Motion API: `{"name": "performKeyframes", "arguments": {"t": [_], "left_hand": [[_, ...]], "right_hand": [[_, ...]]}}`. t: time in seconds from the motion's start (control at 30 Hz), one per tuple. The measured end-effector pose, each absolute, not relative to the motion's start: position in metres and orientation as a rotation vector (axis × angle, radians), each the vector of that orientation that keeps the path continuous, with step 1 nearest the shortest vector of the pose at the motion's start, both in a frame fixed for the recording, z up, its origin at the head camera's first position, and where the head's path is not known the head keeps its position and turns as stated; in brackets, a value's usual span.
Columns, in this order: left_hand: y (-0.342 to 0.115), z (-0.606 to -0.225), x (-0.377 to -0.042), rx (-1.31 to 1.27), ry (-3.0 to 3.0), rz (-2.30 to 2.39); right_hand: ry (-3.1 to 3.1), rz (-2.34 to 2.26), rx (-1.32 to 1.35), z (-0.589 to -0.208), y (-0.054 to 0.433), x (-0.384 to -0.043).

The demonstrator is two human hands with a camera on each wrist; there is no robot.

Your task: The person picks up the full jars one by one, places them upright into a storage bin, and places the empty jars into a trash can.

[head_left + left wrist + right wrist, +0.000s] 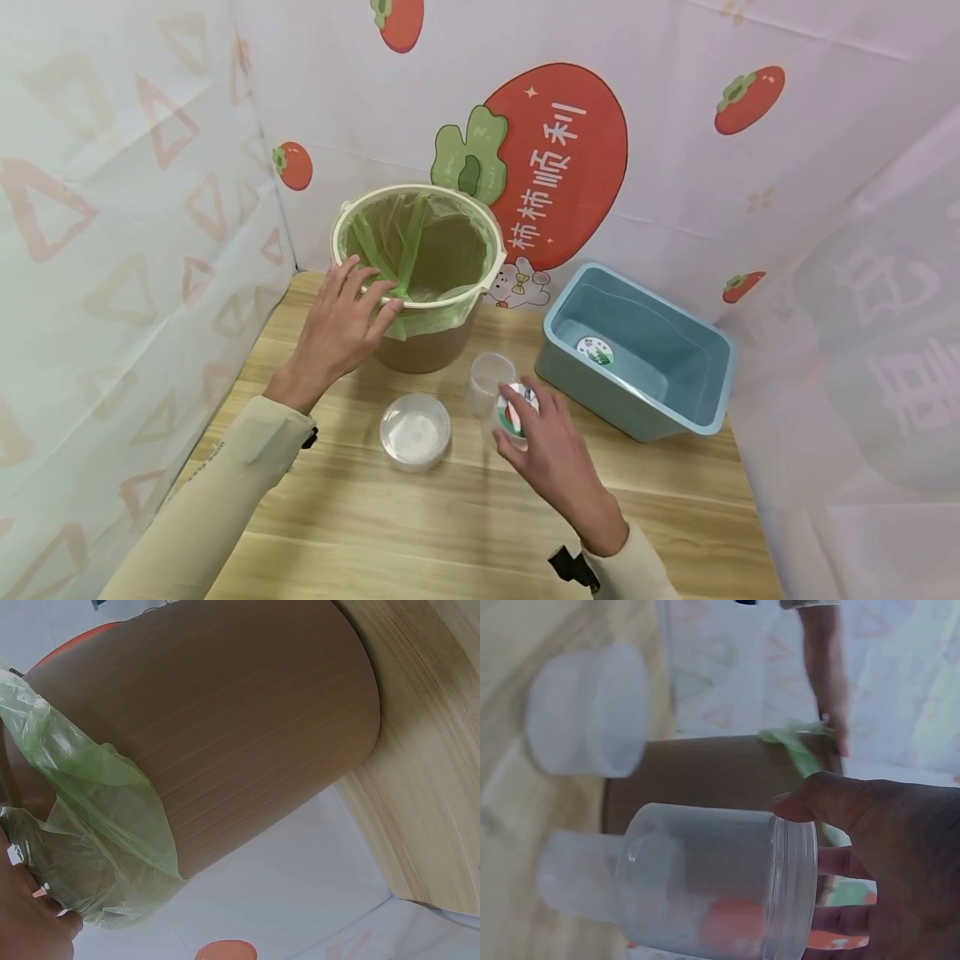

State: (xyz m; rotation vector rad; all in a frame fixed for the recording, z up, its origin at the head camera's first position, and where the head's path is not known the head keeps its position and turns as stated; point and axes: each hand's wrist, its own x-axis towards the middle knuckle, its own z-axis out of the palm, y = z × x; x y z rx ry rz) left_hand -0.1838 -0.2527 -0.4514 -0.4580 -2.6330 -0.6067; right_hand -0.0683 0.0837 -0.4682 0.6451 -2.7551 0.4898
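Observation:
My right hand (pixel 551 446) grips a clear plastic jar (pixel 705 881) at its lidded end, thumb on one side and fingers on the other. A round printed sticker (pixel 510 417) shows on top of the jar in the head view. My left hand (pixel 337 321) rests with spread fingers at the near rim of a brown trash bin (pixel 423 350). A thin green bag (pixel 112 817) lines this bin and folds over its cream rim. Left of the held jar stands a wide clear tub (pixel 415 431). Just behind the jar is a narrower clear container (pixel 491 371).
To the right stands a light blue rectangular basin (pixel 592 383) with a round printed disc (pixel 595 351) inside. All of this is on a wooden table (pixel 360 533). White printed cloth (pixel 652 242) walls in the back and sides.

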Motion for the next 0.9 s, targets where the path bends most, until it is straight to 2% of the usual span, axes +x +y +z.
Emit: {"name": "performKeyframes", "arguments": {"t": [0.37,0.9], "left_hand": [[-0.251,-0.451,-0.184,-0.467,-2.627,-0.606],[-0.252,-0.451,-0.183,-0.473,-2.634,-0.605]], "right_hand": [[-2.669,0.591,0.506,-0.405,0.089,-0.088],[-2.475,0.624,0.557,-0.353,0.064,-0.125]]}}
